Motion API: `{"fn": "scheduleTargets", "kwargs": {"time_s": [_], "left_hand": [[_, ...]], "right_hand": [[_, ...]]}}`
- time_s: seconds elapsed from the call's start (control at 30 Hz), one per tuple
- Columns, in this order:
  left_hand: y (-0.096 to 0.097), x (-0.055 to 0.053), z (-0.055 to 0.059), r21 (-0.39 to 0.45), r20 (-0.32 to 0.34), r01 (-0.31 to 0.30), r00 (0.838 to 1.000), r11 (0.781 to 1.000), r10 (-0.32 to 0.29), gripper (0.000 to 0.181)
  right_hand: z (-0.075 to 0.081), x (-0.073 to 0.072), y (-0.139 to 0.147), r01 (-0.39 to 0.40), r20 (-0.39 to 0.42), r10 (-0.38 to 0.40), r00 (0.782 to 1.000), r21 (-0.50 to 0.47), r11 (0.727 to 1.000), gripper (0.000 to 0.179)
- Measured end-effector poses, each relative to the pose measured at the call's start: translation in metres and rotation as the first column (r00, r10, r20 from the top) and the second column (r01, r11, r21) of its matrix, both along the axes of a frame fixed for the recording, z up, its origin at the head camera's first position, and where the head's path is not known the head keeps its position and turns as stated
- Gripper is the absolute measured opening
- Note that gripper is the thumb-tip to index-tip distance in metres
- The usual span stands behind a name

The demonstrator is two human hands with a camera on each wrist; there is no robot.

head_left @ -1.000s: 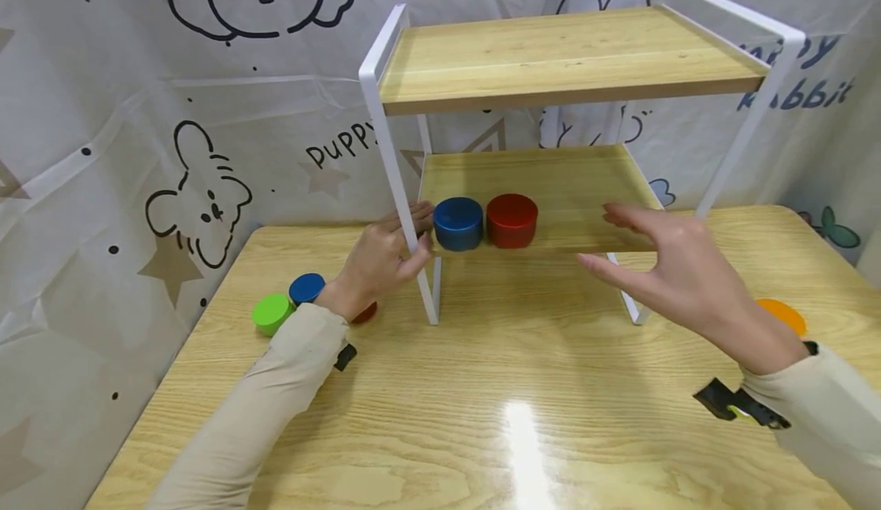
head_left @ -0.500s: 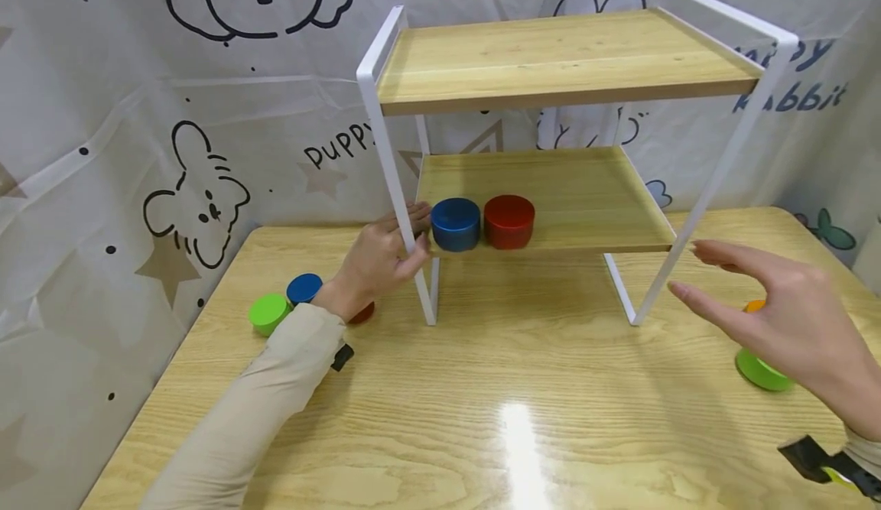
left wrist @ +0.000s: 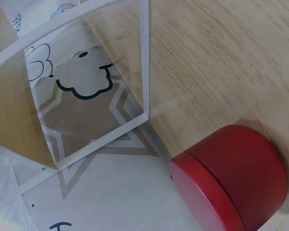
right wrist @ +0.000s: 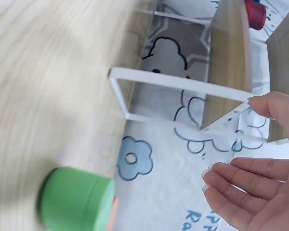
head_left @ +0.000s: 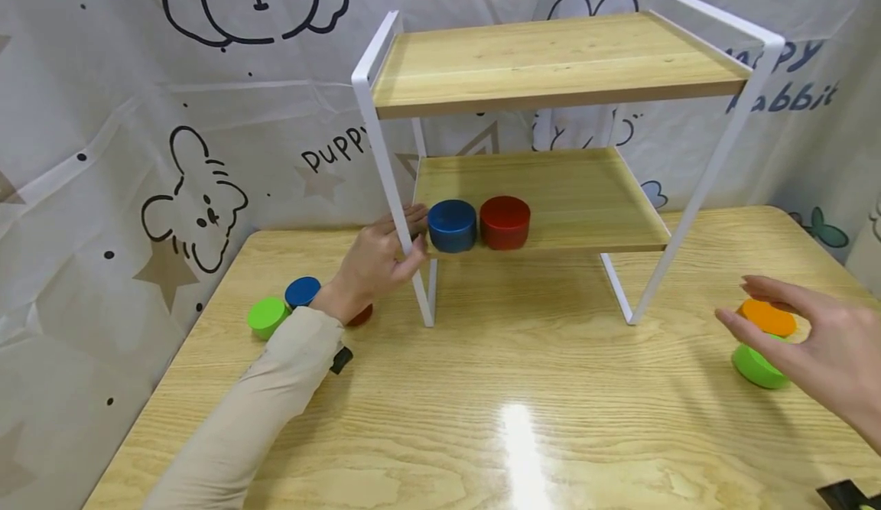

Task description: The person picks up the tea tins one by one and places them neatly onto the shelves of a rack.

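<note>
My left hand [head_left: 375, 261] holds the left front post of a two-tier shelf rack [head_left: 519, 97], thumb in front and fingers behind. On its lower board, close by those fingers, stand a blue round tin [head_left: 452, 227] and a red round tin [head_left: 505, 223], side by side. Over the table at the right, my right hand [head_left: 826, 342] is spread with a wide gap between thumb and fingers, holding nothing. Near it stand an orange round tin [head_left: 767, 316] and a green round tin [head_left: 757, 366], partly covered by the hand in the head view.
Left of the rack stand a green tin [head_left: 267, 317], a blue tin [head_left: 302, 292] and another red tin [left wrist: 236, 178], mostly hidden by the left wrist in the head view. A printed cloth [head_left: 296, 97] hangs behind the wooden table [head_left: 427, 418].
My right hand has moved away from the lower board, out to the right and down toward the orange and green tins. The left hand stays at the post.
</note>
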State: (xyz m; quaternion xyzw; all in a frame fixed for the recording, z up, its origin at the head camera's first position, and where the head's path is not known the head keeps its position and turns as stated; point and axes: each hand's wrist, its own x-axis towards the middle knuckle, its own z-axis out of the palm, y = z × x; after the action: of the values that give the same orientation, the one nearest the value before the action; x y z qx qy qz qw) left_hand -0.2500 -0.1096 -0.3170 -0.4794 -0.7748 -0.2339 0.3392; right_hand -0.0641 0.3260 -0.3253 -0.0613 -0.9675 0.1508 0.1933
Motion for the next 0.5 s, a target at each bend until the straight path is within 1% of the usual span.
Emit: {"fn": "scheduleTargets", "kwargs": {"time_s": [0.17,0.27,0.33,0.43,0.5], "left_hand": [[0.0,0.0,-0.001,0.006,-0.005,-0.001,1.0,1.0,0.001,0.039],[0.0,0.0,-0.001,0.009,-0.014,-0.001,1.0,1.0,0.001,0.039],[0.0,-0.001,-0.001,0.009,-0.02,-0.002,1.0,1.0,0.003,0.039],[0.001,-0.001,-0.001,0.012,-0.019,-0.001,1.0,1.0,0.002,0.039],[0.001,-0.001,-0.001,0.013,-0.015,-0.001,1.0,1.0,0.001,0.039]], "right_hand": [[-0.01,0.008,0.01,0.018,-0.017,-0.018,1.0,0.012,1.0,0.073],[-0.019,0.012,0.016,0.023,-0.029,-0.023,0.999,-0.012,1.0,0.075],[-0.026,0.014,0.022,0.036,-0.017,-0.037,0.999,-0.031,0.999,0.076],[-0.038,0.018,0.029,0.081,0.015,-0.08,0.997,-0.063,0.995,0.079],[-0.044,0.02,0.035,0.095,0.017,-0.094,0.995,-0.078,0.992,0.08]]}}
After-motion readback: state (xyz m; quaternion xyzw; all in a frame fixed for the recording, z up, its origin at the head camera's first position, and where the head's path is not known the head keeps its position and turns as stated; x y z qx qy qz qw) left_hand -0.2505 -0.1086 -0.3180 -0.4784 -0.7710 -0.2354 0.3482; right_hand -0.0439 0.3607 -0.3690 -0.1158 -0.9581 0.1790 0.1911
